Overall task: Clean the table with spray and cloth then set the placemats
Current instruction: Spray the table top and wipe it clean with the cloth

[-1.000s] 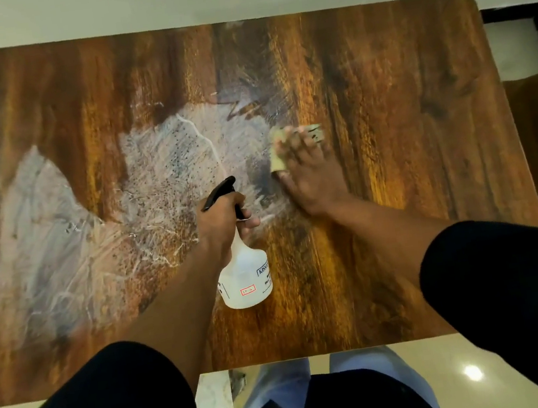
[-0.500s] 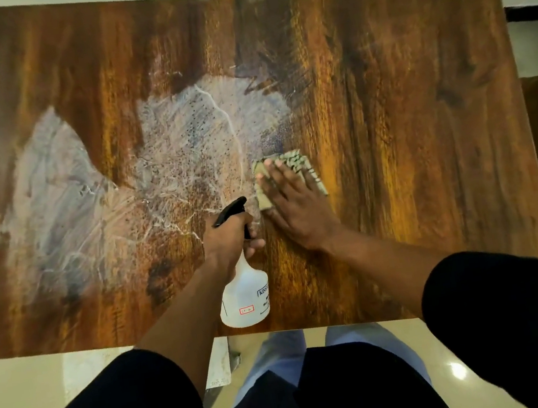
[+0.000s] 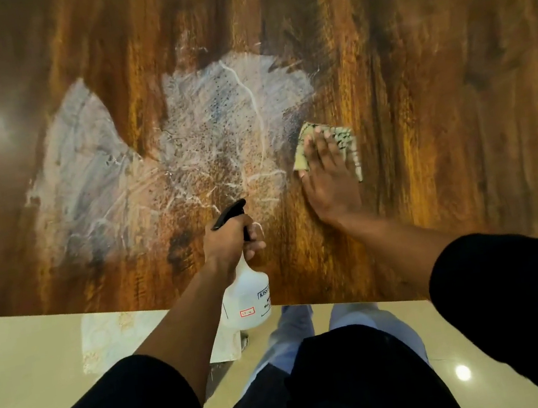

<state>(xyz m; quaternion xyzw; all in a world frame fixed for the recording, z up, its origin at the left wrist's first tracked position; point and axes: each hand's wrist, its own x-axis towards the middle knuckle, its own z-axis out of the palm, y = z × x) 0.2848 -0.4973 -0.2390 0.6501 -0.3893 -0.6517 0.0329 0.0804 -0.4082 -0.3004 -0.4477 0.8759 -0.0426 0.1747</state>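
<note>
Bare table (image 3: pixel 434 83) right of cloth (image 3: pixel 342 136), spray bottle (image 3: pixel 246 297) apparently overhanging near edge

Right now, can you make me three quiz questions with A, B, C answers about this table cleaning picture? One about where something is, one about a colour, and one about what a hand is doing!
1. Where is the cloth?
A. On the floor
B. On the table, under the right hand
C. Hanging on a chair

2. What colour is the spray bottle body?
A. White
B. Red
C. Green

3. What is the left hand doing?
A. Resting flat on the table
B. Holding a placemat
C. Gripping the spray bottle by its neck

Answers:
1. B, because the right hand's straight fingers press the cloth onto the wood.
2. A, because the body is white below a black trigger head.
3. C, because its fingers curl round the bottle just under the trigger.
</note>
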